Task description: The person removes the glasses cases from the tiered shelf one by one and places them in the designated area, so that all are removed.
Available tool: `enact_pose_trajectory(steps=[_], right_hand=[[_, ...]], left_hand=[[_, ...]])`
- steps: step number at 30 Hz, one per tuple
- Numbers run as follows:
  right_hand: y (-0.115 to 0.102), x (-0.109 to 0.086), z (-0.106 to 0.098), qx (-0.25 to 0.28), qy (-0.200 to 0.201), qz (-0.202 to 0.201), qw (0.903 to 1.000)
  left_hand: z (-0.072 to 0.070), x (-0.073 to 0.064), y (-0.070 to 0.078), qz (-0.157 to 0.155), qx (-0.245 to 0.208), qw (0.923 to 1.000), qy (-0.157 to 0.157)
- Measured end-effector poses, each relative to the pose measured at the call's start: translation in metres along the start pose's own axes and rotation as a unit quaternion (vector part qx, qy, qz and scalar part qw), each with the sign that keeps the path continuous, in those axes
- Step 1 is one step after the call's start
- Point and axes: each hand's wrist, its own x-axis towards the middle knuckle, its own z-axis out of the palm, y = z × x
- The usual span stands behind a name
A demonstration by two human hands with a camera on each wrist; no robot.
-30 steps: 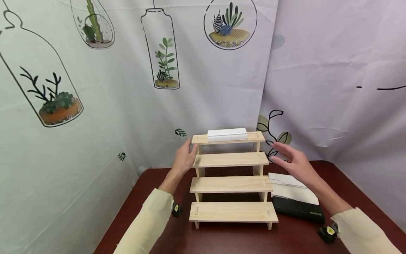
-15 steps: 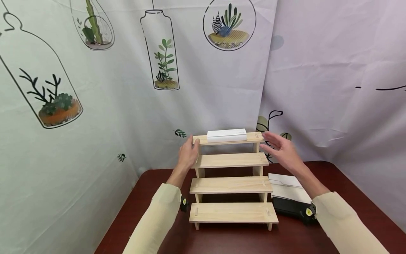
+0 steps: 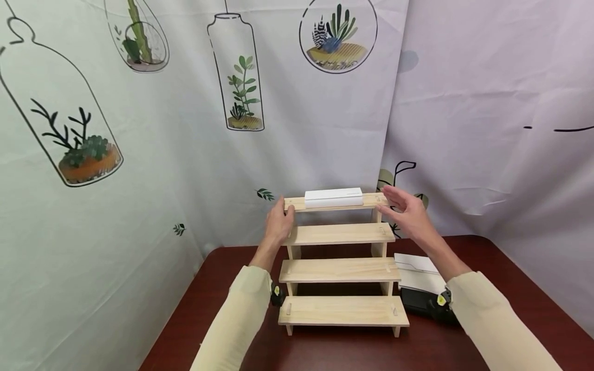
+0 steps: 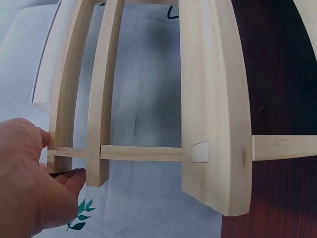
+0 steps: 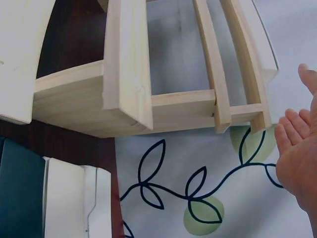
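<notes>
A light wooden four-tier stepped stand (image 3: 341,269) stands on the dark red table. A white box (image 3: 333,198) lies on its top tier. My left hand (image 3: 279,225) grips the left end of that top tier; in the left wrist view the thumb is at one face of the board and the fingers (image 4: 74,182) curl to the other side. My right hand (image 3: 409,212) is raised beside the top tier's right end, its fingers extended and spread from the thumb. In the right wrist view a gap shows between this right hand (image 5: 299,144) and the stand.
Right of the stand on the table (image 3: 343,353) lie a white box (image 3: 419,275) and a black case (image 3: 415,301), partly hidden by my right arm. A white curtain (image 3: 297,154) printed with plants hangs close behind the stand.
Both hands have moved in toward the ends of the top tier. My left hand has taken hold of its left end; my right hand has moved left, up to the right end.
</notes>
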Motion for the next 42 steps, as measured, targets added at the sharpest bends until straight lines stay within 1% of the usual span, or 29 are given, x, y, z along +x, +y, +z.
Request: enact_pose_trajectory(steps=[6, 9, 13, 18, 27, 35, 42], right_hand=[[-0.010, 0.007, 0.001, 0.022, -0.026, 0.007, 0.9994], [-0.014, 0.014, 0.004, 0.038, -0.043, 0.010, 0.9983], [-0.016, 0.022, 0.009, 0.048, -0.064, 0.013, 0.9967], [-0.018, 0.030, 0.014, 0.054, -0.072, 0.012, 0.9959], [-0.021, 0.043, 0.024, 0.025, -0.108, 0.020, 0.9937], [-0.022, 0.051, 0.026, -0.008, -0.115, 0.040, 0.9925], [-0.025, 0.054, 0.027, -0.009, -0.130, 0.063, 0.9894]], left_hand=[[0.003, 0.000, 0.000, -0.001, 0.005, 1.0000, -0.003], [0.004, 0.000, 0.000, -0.001, 0.005, 1.0000, -0.002], [0.003, 0.000, 0.000, -0.005, 0.003, 1.0000, -0.002], [0.002, 0.000, 0.002, -0.009, -0.003, 0.9999, -0.006], [0.002, 0.000, 0.001, -0.020, -0.004, 0.9998, -0.010], [0.001, 0.001, 0.003, -0.019, -0.002, 0.9997, -0.015], [0.001, 0.000, 0.003, -0.016, 0.001, 0.9997, -0.017]])
